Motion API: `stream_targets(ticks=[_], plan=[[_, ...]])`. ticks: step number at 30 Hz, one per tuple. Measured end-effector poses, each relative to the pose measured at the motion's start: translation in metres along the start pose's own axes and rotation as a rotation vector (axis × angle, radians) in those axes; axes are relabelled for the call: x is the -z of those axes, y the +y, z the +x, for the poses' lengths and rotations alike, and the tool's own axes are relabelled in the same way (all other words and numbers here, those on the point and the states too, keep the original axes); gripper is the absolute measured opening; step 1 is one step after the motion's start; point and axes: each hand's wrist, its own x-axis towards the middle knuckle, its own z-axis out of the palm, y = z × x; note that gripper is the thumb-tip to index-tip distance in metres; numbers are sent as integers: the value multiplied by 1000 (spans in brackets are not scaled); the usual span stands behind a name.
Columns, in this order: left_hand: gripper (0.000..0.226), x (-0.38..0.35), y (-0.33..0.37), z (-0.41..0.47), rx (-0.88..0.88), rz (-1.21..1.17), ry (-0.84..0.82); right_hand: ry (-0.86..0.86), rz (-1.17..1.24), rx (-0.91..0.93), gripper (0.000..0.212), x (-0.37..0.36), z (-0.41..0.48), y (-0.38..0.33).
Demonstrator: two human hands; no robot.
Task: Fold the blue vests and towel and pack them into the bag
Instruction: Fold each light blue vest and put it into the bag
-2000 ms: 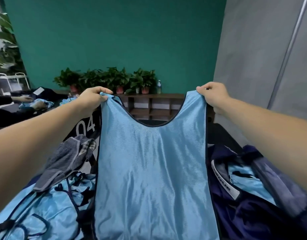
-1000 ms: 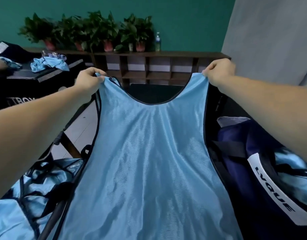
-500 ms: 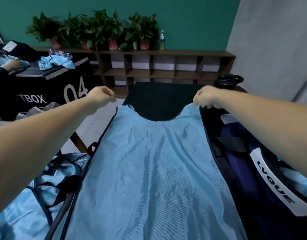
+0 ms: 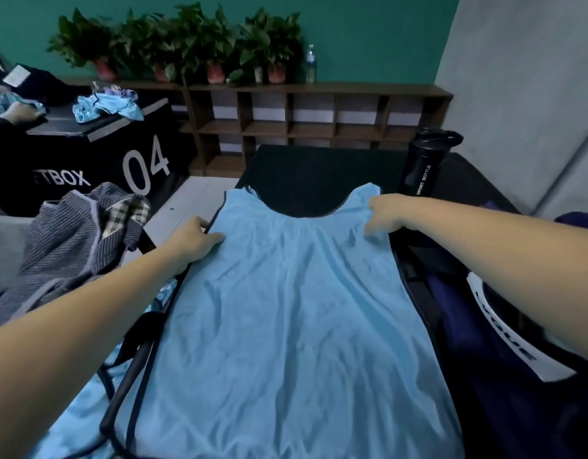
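Blue vest lies flat, front up, on the black table, neck opening toward the far edge and the fabric lightly creased. Left hand is at the vest's left armhole: fingers curled over the dark-piped edge, thumb on top of the fabric, gripping it. Right hand is at the right shoulder strap: fingers bent down, fabric gathered into small wrinkles under the fingertips, so it holds the strap. Both forearms reach out over the table. Navy bag with a white label sits just beside the vest's right edge. More blue vests are heaped at lower left, partly under the flat one. A striped grey cloth is bundled at left. A black sport bottle stands upright beyond the right hand.
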Motion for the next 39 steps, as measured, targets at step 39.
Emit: stream_targets(ticks=[39], plan=[[35,44,-78,-309,-88,349,131,224,505,-76,26,-153,-313,44]])
